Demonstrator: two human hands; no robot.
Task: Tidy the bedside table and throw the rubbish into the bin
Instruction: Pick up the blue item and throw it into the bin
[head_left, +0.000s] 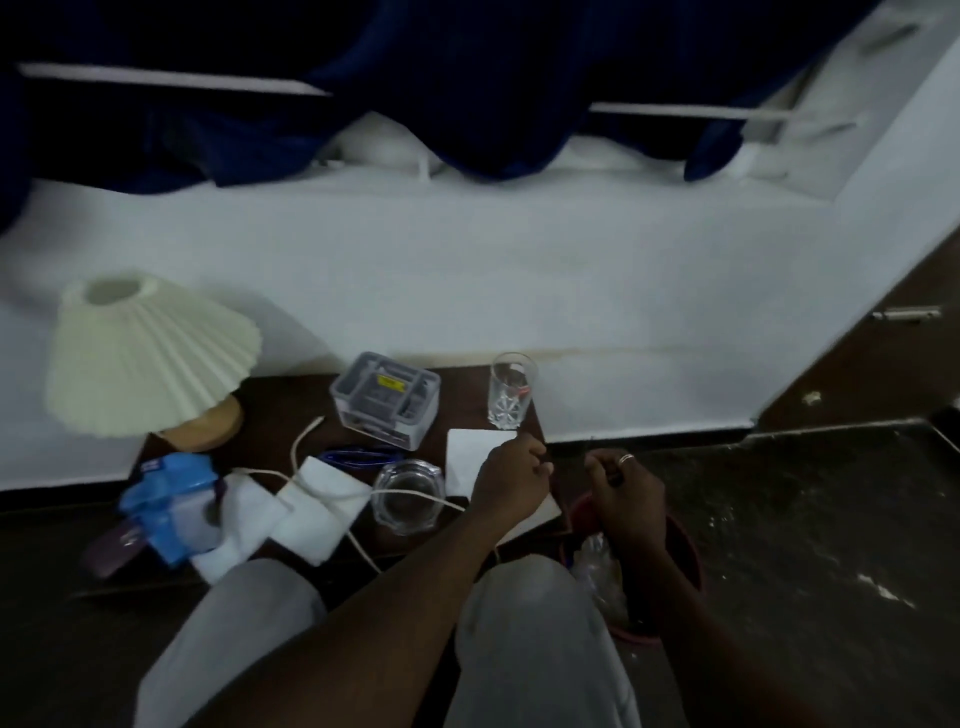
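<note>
The dark wooden bedside table (270, 415) carries a cream pleated lamp (150, 353), and all else sits right of that lamp: folded white cloths (317, 504), a grey plastic organiser box (387, 397), a white paper sheet (470, 457), a clear glass ashtray (409, 496) and a cut-glass tumbler (511, 389). The red bin (685, 561) stands furthest right, on the floor. The lamp's white cord (332, 496) crosses the ashtray; snagging it could drag glassware over, I judge. The left hand (511, 480) is curled over the paper. The right hand (626, 486) is closed above the bin; what it pinches is unclear.
</note>
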